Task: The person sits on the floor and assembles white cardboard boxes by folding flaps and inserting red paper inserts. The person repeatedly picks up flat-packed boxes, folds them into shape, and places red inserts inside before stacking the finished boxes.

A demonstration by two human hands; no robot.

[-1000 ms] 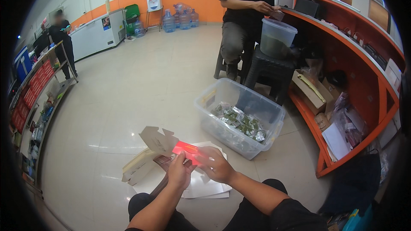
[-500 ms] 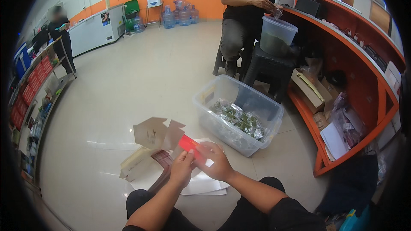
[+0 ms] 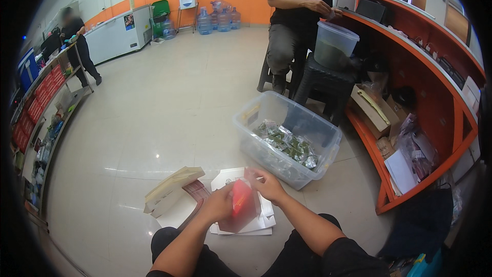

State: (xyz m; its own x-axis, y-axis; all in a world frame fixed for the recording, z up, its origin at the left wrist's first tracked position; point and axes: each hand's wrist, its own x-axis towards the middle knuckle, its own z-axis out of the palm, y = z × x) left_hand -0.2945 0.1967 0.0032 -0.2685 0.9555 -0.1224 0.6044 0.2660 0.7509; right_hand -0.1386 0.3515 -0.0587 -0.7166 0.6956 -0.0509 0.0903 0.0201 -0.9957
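Note:
My left hand [image 3: 219,204] is closed on a flat red piece [image 3: 240,197], blurred by motion, held over my lap. A see-through reddish sheet [image 3: 250,218], perhaps plastic, hangs around it. With its fingertips, my right hand [image 3: 270,185] pinches near the upper edge of the sheet. Under both hands lies a stack of white flat cardboard pieces [image 3: 265,221] on the floor. Left of the stack lies an open beige carton [image 3: 166,195] with dark reddish flat packs [image 3: 197,191] inside.
Ahead to the right stands a clear plastic tub [image 3: 243,136] with small clear packets of green contents [image 3: 287,143]. Behind it, a seated co-worker [image 3: 297,10] handles something above a bucket [image 3: 335,46] on a dark stool [image 3: 328,79]. An orange shelf unit [image 3: 451,149] flanks the right; a rack [image 3: 61,118], the left.
The red piece has tilted more upright, and the reddish sheet now shows around it. My right hand has moved up and right. The brown flaps standing behind the carton have dropped from view.

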